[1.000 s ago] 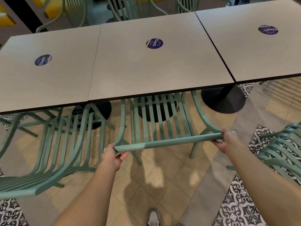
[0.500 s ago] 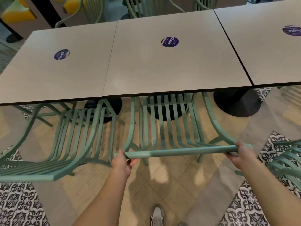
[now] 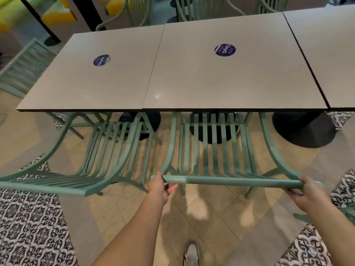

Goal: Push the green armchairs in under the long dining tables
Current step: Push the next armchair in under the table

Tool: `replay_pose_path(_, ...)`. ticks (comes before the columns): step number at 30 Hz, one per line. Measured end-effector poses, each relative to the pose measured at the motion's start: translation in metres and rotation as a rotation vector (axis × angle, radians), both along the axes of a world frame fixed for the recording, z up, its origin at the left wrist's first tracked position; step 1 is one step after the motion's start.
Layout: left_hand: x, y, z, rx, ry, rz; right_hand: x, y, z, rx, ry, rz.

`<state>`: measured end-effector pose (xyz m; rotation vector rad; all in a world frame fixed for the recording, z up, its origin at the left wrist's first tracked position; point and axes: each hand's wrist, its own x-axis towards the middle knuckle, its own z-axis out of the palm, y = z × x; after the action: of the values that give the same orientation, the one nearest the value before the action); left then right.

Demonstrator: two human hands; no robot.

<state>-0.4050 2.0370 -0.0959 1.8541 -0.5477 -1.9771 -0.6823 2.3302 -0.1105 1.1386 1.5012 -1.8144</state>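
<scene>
We have both hands on the top rail of the middle green armchair (image 3: 211, 146): the left hand (image 3: 158, 186) wraps the rail's left end, and the right hand (image 3: 305, 192) curls its grip round the right end. This chair sits with the front of its seat slats under the near edge of the long desk (image 3: 211, 83), but its back and most of the seat are out, so we judge the push only partly done. The armchair to the left (image 3: 92, 162) stands skewed with just its front under the edge — it looks unpushed. At least 1 more chair (image 3: 347, 189) pokes in at the right margin, cut off. The legs under the desk are hidden, so we cannot tell how much room remains — nor how far the row of desks runs rightward.
</scene>
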Motion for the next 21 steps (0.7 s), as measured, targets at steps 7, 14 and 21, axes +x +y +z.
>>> replay_pose_path(7, -0.005, -0.004, -0.004, -0.012, 0.015, 0.024, 0.007, -0.011, 0.014, -0.015, 0.03, -0.042)
replay_pose_path(14, -0.028, -0.021, -0.008, -0.048, 0.045, -0.008, -0.009, -0.019, 0.025, -0.057, 0.003, -0.003)
replay_pose_path(21, -0.049, -0.025, -0.011, -0.034, 0.037, 0.015, -0.04, -0.018, 0.011, -0.102, 0.051, 0.032)
